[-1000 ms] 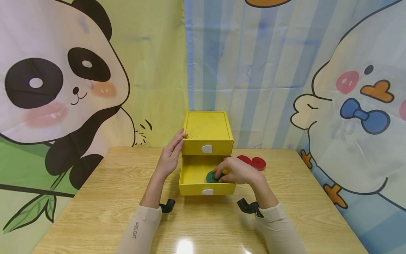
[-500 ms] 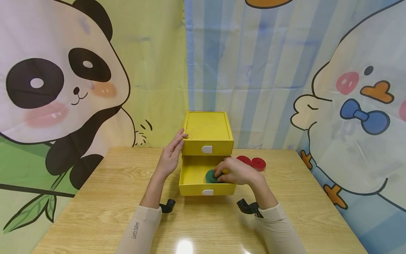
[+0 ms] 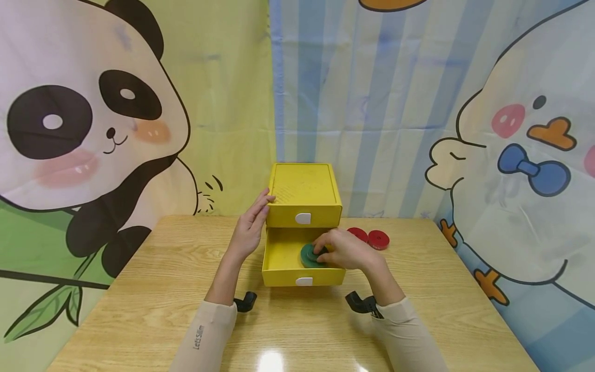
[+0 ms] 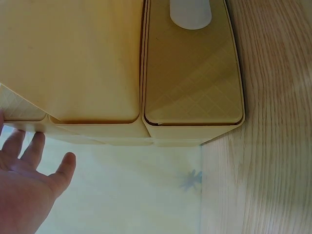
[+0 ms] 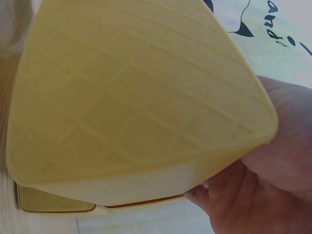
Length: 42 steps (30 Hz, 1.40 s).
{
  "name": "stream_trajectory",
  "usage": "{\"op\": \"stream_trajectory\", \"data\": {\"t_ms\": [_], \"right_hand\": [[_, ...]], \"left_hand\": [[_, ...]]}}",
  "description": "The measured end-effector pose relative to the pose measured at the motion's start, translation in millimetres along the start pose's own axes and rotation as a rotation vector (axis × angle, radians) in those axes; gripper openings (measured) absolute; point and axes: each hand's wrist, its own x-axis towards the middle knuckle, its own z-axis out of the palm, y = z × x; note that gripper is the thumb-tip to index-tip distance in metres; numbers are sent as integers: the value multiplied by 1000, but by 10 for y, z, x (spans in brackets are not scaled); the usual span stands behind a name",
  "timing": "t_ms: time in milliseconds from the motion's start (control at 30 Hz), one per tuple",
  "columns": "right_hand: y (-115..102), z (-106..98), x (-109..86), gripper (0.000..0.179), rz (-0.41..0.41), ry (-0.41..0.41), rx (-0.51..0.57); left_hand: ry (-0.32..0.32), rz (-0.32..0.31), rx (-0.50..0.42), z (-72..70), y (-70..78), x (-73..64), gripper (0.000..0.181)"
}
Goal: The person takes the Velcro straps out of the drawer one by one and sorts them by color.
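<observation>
Head view: left hand (image 3: 246,232) is resting pretty straight-fingered against the yellow drawer unit (image 3: 304,183), right hand (image 3: 346,249) is pinching a green roll (image 3: 308,254) in the open drawer (image 3: 282,278) below it, red rolls (image 3: 378,239) sitting just beyond.

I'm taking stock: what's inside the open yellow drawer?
A green round item, perhaps more than one, is near the front of the drawer. The right hand covers part of it and the drawer's right side; anything beneath is hidden.
</observation>
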Motion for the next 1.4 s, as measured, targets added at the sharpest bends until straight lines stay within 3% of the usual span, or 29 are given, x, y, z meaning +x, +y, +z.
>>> {"op": "stream_trajectory", "data": {"t_ms": [200, 433, 933, 1400], "right_hand": [[-1, 18, 9, 9, 9, 24, -13], [22, 6, 1, 8, -39, 61, -48], [44, -101, -80, 7, -147, 151, 57], [142, -263, -220, 8, -142, 145, 153]], "left_hand": [[-1, -5, -3, -1, 6, -2, 37], [1, -10, -2, 3, 13, -1, 37], [4, 0, 2, -3, 18, 0, 37], [5, 1, 4, 2, 0, 1, 37]]}}
